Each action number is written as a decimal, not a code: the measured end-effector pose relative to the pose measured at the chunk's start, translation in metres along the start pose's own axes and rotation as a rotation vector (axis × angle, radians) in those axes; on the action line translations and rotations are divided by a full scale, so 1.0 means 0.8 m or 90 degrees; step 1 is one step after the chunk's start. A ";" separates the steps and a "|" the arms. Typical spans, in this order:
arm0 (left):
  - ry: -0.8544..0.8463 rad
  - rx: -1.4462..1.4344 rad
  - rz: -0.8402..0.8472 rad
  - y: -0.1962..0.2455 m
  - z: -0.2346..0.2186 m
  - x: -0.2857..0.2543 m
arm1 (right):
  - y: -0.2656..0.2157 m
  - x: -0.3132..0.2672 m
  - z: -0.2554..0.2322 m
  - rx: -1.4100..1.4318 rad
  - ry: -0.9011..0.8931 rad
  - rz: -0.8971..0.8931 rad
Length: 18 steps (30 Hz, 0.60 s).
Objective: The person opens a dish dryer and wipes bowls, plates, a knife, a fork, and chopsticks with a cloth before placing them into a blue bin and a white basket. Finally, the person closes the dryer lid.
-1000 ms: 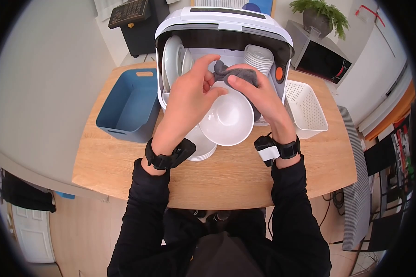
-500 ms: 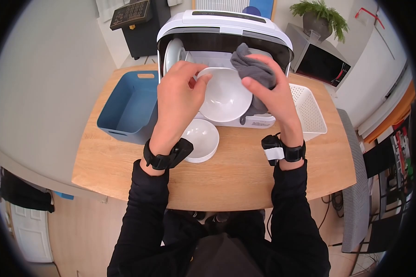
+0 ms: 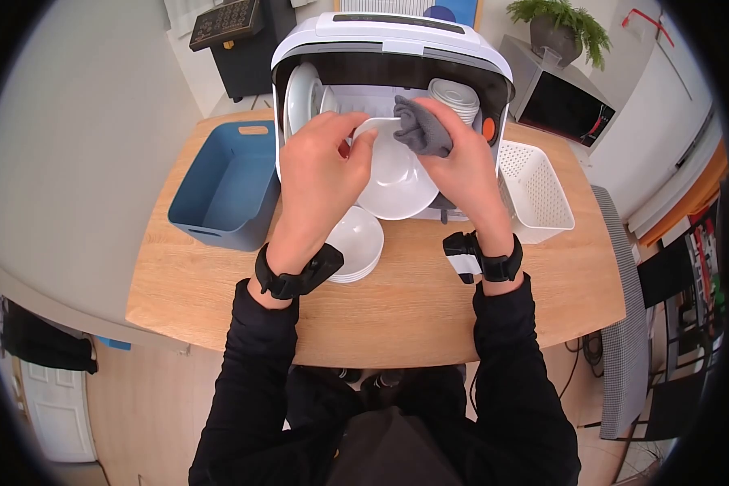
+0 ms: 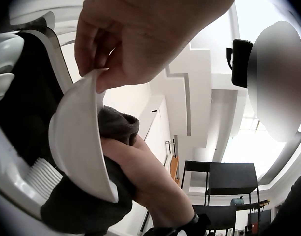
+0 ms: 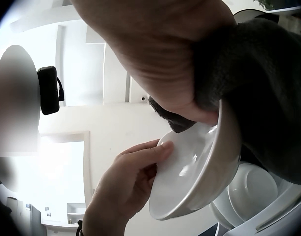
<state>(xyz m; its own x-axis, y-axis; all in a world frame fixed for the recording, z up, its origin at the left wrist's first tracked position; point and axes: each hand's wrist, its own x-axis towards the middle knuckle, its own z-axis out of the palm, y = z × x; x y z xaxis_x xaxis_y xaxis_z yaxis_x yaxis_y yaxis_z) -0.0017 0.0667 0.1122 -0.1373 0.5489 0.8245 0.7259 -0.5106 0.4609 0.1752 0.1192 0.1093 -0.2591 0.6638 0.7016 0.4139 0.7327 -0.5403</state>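
Note:
A white bowl (image 3: 398,180) is held up, tilted, in front of the open white dish cabinet (image 3: 397,36). The left hand (image 3: 320,174) pinches its upper left rim between thumb and fingers, which the left wrist view shows at the bowl's edge (image 4: 84,132). Gripped in the right hand (image 3: 468,166) is a dark grey cloth (image 3: 421,128), lying over the bowl's upper right rim. In the right wrist view the cloth (image 5: 258,93) hangs outside the bowl (image 5: 194,167), with the thumb at its inner side. Below stands a stack of white bowls (image 3: 356,241) on the table.
Left of the cabinet is a blue bin (image 3: 227,182), and to its right a white perforated basket (image 3: 536,190). Inside the cabinet stand upright plates (image 3: 302,97) and a stack of small white dishes (image 3: 454,99). A microwave (image 3: 563,101) sits behind the basket.
Since half a second ago, the right hand and cloth have shifted left over the bowl's rim. The bowl is slightly lower, still held by the left hand, and the small dishes show again.

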 end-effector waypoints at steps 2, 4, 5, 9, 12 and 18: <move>-0.009 0.008 -0.006 -0.003 -0.003 0.002 | -0.004 -0.001 0.000 -0.086 -0.013 0.048; -0.020 -0.003 -0.027 -0.006 -0.008 0.003 | -0.019 0.003 -0.005 -0.129 -0.044 0.141; -0.025 -0.009 -0.038 -0.007 -0.012 0.004 | -0.025 0.004 -0.007 -0.150 -0.060 0.187; -0.032 0.035 -0.113 -0.014 -0.037 0.004 | 0.006 0.009 -0.021 -0.047 0.116 0.101; -0.080 0.076 -0.169 -0.014 -0.064 -0.008 | 0.009 0.011 -0.033 0.050 0.148 0.086; -0.145 0.068 -0.260 -0.049 -0.078 -0.053 | -0.001 0.008 -0.038 0.071 0.099 0.081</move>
<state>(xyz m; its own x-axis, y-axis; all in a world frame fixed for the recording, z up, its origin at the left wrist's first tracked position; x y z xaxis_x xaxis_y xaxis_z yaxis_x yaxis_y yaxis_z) -0.0665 0.0222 0.0801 -0.2829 0.8279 0.4842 0.7100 -0.1586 0.6861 0.2001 0.1185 0.1284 -0.0699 0.7274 0.6826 0.3329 0.6621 -0.6714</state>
